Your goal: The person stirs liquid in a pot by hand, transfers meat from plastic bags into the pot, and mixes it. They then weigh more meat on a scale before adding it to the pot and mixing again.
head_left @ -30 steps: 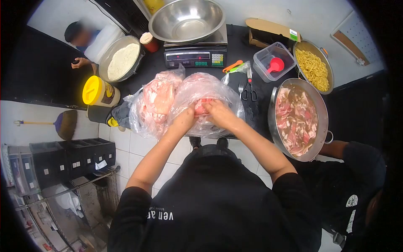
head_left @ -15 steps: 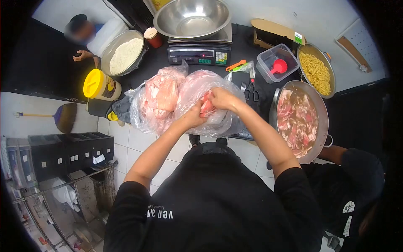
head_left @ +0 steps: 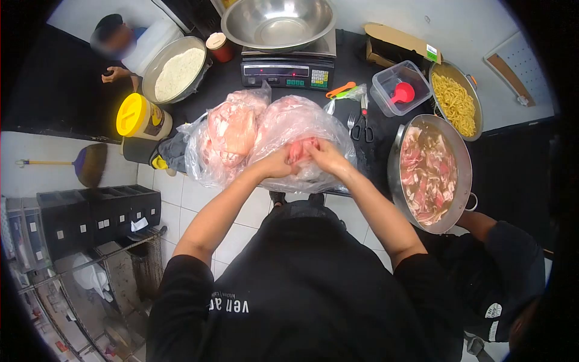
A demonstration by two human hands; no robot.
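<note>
A large clear plastic bag of raw meat (head_left: 289,117) lies at the table's near edge in front of me. My left hand (head_left: 277,164) and my right hand (head_left: 326,155) meet at its near side, fingers closed on a bunched, pinkish-red part (head_left: 301,149) between them. I cannot tell whether that part is meat or gathered plastic. Against the bag's left side rests a second clear bag of pale raw meat (head_left: 232,133). Black-handled scissors (head_left: 363,128) and a fork (head_left: 351,122) lie to the right of my right hand.
Behind the bags, a steel bowl (head_left: 278,27) sits on a digital scale (head_left: 286,73). To the right are a plastic tub (head_left: 386,90) with a red scoop, a basin of sliced meat in liquid (head_left: 429,172) and noodles (head_left: 452,104). White powder (head_left: 179,73) and a yellow-lidded tub (head_left: 142,117) stand left. People are on both sides.
Both hands stay at the bag's near side; my right hand has come slightly lower and closer to the left, over the pinkish-red part. The view has shifted a little.
</note>
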